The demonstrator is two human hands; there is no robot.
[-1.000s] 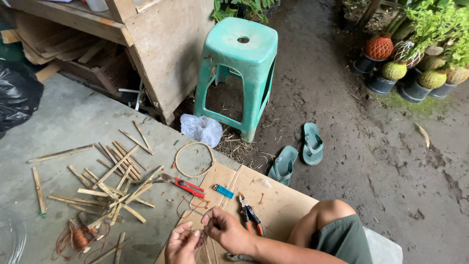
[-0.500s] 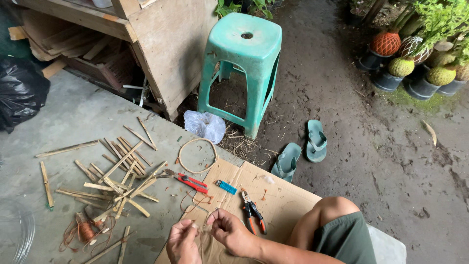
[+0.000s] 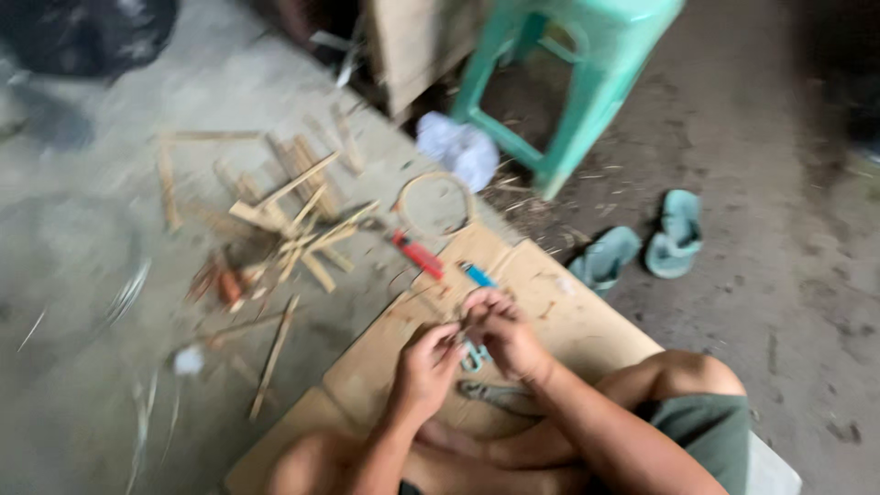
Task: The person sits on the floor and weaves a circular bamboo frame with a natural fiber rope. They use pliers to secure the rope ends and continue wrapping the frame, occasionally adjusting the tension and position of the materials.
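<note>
A thin strand, too blurred to be identified, is pinched between the left hand point(image 3: 423, 367) and right hand point(image 3: 502, 332) above the cardboard sheet point(image 3: 568, 321), apparently so the red-handled tool point(image 3: 418, 254) is kept within reach beyond it.

Matt brown cardboard sheet point(image 3: 559, 321), pale split-wood sticks point(image 3: 293, 225), glossy green plastic stool point(image 3: 587, 64).

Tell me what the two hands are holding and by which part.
Left hand and right hand meet fingertip to fingertip over the cardboard sheet, pinching something thin between them. The picture is too blurred to tell what it is or where the grip sits.
</note>
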